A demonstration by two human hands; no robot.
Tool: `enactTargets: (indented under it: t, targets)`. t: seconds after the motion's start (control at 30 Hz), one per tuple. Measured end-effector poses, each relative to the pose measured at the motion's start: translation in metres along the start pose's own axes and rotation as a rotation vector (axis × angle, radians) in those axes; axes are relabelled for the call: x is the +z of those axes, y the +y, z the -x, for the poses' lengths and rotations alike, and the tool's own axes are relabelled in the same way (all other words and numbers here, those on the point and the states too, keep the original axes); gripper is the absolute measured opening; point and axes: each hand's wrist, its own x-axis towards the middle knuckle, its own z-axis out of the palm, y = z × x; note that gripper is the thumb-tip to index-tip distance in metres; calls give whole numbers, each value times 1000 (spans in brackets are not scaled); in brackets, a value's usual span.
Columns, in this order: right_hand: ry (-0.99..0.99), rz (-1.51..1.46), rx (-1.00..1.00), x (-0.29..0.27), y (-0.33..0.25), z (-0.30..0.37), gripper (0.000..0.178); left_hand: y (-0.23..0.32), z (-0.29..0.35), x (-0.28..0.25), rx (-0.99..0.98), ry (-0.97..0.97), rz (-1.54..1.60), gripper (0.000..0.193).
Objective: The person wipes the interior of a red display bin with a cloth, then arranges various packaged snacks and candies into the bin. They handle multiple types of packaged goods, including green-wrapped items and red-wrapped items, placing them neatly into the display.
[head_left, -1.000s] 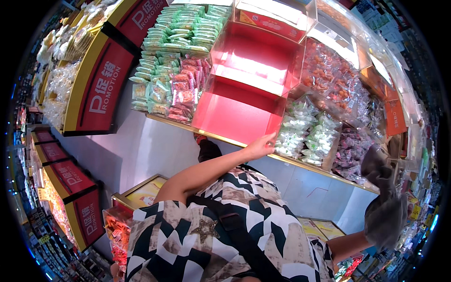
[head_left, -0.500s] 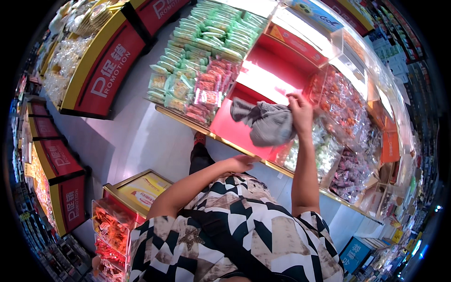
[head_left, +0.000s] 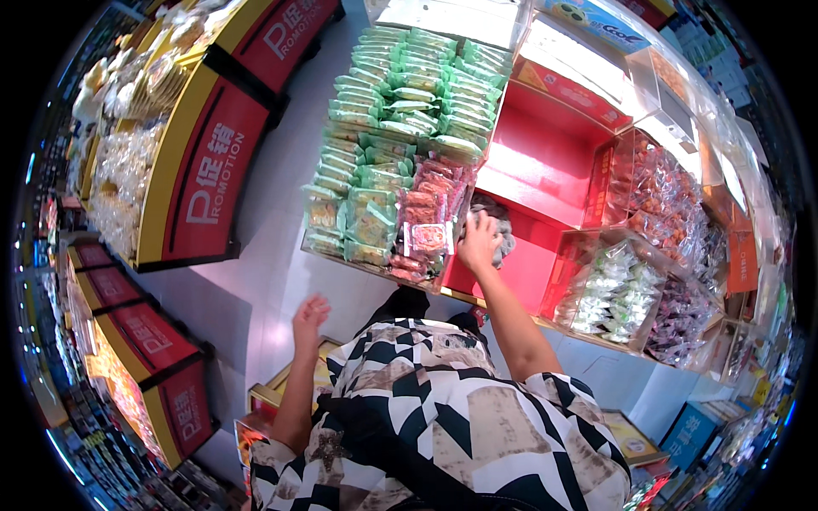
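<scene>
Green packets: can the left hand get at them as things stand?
Probably yes: the left hand looks empty, nothing covers the green packets, and the right hand, on the grey cloth, is clear of them.

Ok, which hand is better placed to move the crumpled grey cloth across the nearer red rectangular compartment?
Right, I'd judge: the right hand is on the cloth, inside the compartment. The left hand is raised outside it, over the pale floor, without cloth.

Grey cloth (head_left: 505, 232) lies bunched in a red bin (head_left: 530, 264).
</scene>
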Motion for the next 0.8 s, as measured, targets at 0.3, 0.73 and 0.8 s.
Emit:
enactTargets:
  t: [0.3, 0.73, 0.8]
  targets:
    - [-265, -69, -259, -32, 6, 108, 36, 113, -141, 0, 219, 57, 82, 38]
    - [354, -370, -84, -139, 44, -94, 45, 114, -175, 47, 276, -16, -151, 38]
    - [269, -32, -130, -101, 23, -127, 47, 110, -182, 54, 311, -47, -196, 36]
